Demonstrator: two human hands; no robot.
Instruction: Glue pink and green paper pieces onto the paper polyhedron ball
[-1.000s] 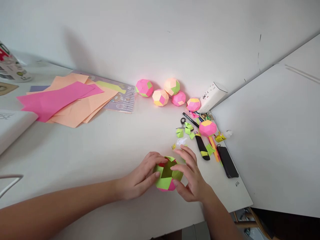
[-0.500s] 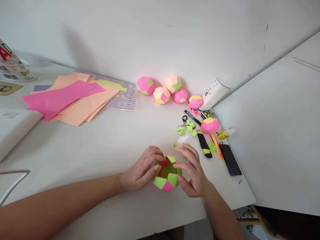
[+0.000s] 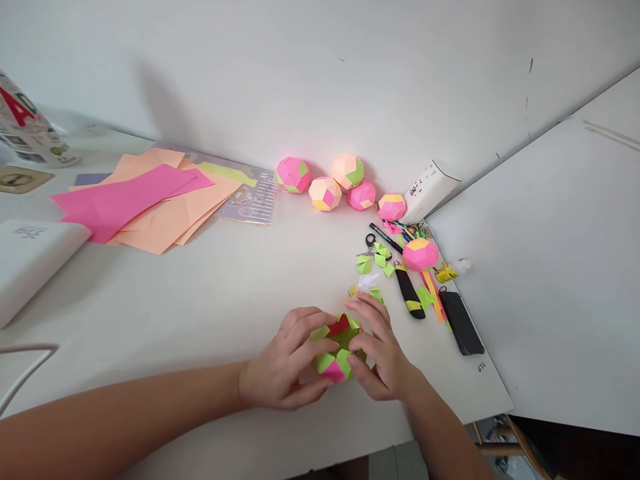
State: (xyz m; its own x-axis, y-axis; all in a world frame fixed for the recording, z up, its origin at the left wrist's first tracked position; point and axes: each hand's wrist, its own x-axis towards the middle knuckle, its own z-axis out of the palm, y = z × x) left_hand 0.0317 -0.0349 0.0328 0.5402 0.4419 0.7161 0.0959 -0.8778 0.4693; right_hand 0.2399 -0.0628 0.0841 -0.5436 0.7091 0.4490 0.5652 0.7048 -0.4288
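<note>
A green and pink folded-paper ball (image 3: 335, 371) with an open top stands on the table between my hands; red and green show inside it. My left hand (image 3: 283, 359) grips its left side, with fingers over the rim and the thumb low on the front. On the right rim, the thumb and fingers of my right hand (image 3: 381, 360) close on a green edge. Part of the ball is hidden by my fingers. Just beyond my right fingertips lies a small glue bottle (image 3: 368, 283) with a yellow label.
Several finished paper balls (image 3: 325, 193) sit along the wall. Scissors (image 3: 371, 241), green paper pieces (image 3: 381, 260), a black-yellow cutter (image 3: 410, 291), another glue bottle (image 3: 450, 271) and a black case (image 3: 463, 321) lie right. Paper sheets (image 3: 150, 200) and a white box (image 3: 37, 260) are left.
My left hand has shifted lower around the ball, its thumb moving from the rim to the front. My right fingers have come further in over the right rim.
</note>
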